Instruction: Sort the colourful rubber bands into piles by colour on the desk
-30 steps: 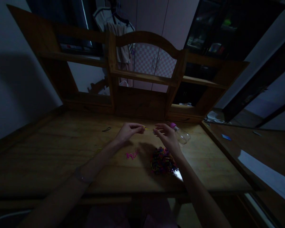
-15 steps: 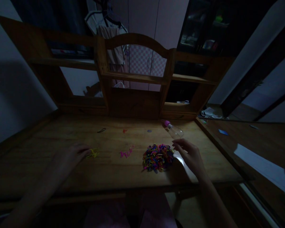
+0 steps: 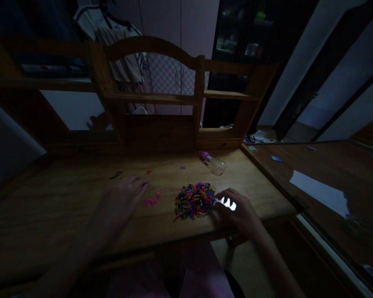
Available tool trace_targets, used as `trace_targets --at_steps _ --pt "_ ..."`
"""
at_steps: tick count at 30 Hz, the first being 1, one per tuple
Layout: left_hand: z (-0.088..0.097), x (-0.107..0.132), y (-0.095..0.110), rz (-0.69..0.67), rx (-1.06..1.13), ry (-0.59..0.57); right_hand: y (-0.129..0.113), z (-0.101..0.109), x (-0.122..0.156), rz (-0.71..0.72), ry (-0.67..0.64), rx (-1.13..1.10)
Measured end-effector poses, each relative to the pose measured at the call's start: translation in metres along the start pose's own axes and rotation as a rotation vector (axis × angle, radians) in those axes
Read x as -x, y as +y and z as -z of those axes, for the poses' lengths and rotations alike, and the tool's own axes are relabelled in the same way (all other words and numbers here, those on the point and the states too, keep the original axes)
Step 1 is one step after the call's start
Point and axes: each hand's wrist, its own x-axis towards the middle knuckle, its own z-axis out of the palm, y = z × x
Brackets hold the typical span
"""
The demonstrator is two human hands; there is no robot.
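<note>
A heap of many-coloured small rubber bands [image 3: 194, 199] lies on the wooden desk [image 3: 81, 215]. My right hand [image 3: 236, 213] rests on the desk just right of the heap, its fingers spread over a bright patch of light [image 3: 227, 203]. My left hand [image 3: 121, 198] hovers over the desk left of a small pink cluster of bands [image 3: 153, 200]; it is smeared by motion. The room is dim.
A clear small bottle with a pink cap [image 3: 213, 163] lies behind the heap. A black band [image 3: 115, 175], a red bit [image 3: 148, 171] and a small ring [image 3: 182, 168] lie further back. A wooden hutch with shelves [image 3: 155, 99] closes the back of the desk.
My left hand has moved right, from the yellow bands toward the pink cluster. My right hand has dropped onto the desk beside the heap. The camera has turned to the right.
</note>
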Motion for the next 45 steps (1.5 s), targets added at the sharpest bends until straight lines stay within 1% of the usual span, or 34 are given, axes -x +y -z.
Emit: trace_targets --at_steps 2,3,5,6,8,10,12,15,17,21,25,28,31,35,39,45 --pt "-0.015 -0.025 0.032 -0.126 -0.059 -0.027 0.004 -0.006 0.007 -0.042 -0.041 -0.003" --pt "-0.024 -0.036 0.044 -0.163 -0.069 -0.029 0.006 -0.011 0.010 -0.064 -0.051 0.000" --pt "-0.042 -0.055 0.058 -0.247 -0.056 -0.018 0.010 -0.020 0.015 -0.092 -0.047 0.022" --pt "-0.051 -0.061 0.061 -0.279 -0.041 -0.007 0.011 -0.023 0.016 -0.095 -0.040 0.036" --pt "-0.068 -0.070 0.061 -0.319 0.004 0.029 0.013 -0.026 0.017 -0.084 -0.031 0.047" --pt "-0.081 -0.073 0.056 -0.306 0.083 0.062 0.012 -0.023 0.015 -0.065 -0.031 0.021" --pt "-0.087 -0.071 0.051 -0.256 0.195 0.067 0.009 -0.016 0.012 -0.056 -0.013 -0.021" --pt "-0.089 -0.066 0.047 -0.175 0.350 0.043 0.004 -0.009 0.002 -0.043 0.082 -0.055" --pt "-0.088 -0.064 0.048 -0.152 0.402 0.025 0.004 -0.011 -0.006 -0.031 0.127 -0.063" --pt "-0.086 -0.064 0.052 -0.176 0.413 -0.002 0.010 -0.028 -0.017 -0.040 0.118 -0.057" --pt "-0.087 -0.063 0.054 -0.203 0.411 -0.003 0.015 -0.041 -0.017 -0.088 0.112 -0.046" --pt "-0.087 -0.062 0.053 -0.196 0.419 -0.011 0.014 -0.042 -0.016 -0.128 0.115 -0.041" --pt "-0.087 -0.062 0.053 -0.192 0.414 -0.016 0.011 -0.039 -0.015 -0.146 0.122 -0.069" --pt "-0.087 -0.063 0.052 -0.194 0.394 -0.027 0.009 -0.033 -0.015 -0.180 0.115 -0.207" --pt "-0.087 -0.063 0.051 -0.198 0.394 -0.030 0.010 -0.028 -0.016 -0.217 0.077 -0.379" --pt "-0.086 -0.063 0.052 -0.185 0.404 -0.017 0.017 -0.031 -0.013 -0.335 0.099 -0.580"
